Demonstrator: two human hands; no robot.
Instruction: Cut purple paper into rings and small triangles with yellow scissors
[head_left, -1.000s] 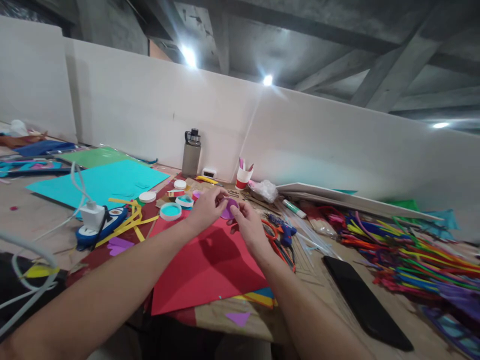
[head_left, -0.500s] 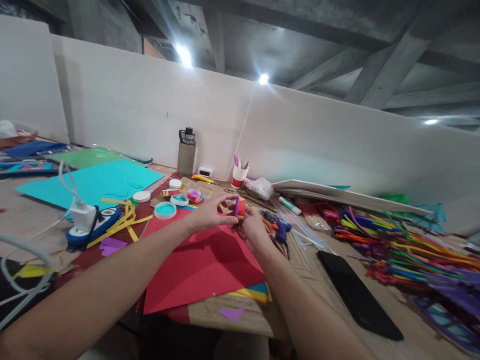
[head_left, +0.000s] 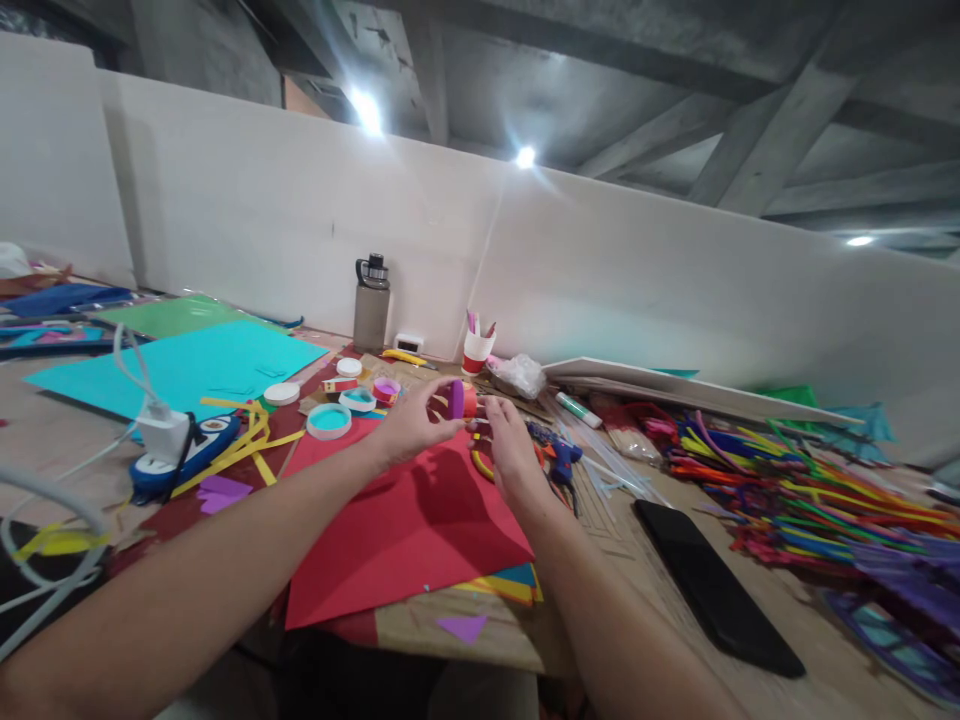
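My left hand [head_left: 412, 425] pinches a small round piece between thumb and fingers. It is a red-orange cap [head_left: 469, 401] with a purple disc [head_left: 457, 400] on its left face, held upright on edge above red sheets of paper [head_left: 405, 540]. Close to the cap's right side is my right hand [head_left: 508, 430], its fingers loosely stretched and apart; whether a fingertip touches the cap I cannot tell. Left of the hands lie round lids, among them a white-rimmed one with a turquoise inside [head_left: 329, 421] and one with a purple inside [head_left: 386, 390].
Yellow paper strips [head_left: 251, 445] and a blue power strip [head_left: 184, 455] lie left. To the right are a blue glue gun [head_left: 562, 460], a glue stick [head_left: 577, 409], a black phone [head_left: 712, 585] and colourful pipe cleaners [head_left: 817, 500]. A bottle [head_left: 371, 310] stands by the white partition.
The cap has turned so its purple face shows more, and it has shifted slightly left. My right hand's fingers have loosened and straightened beside it.
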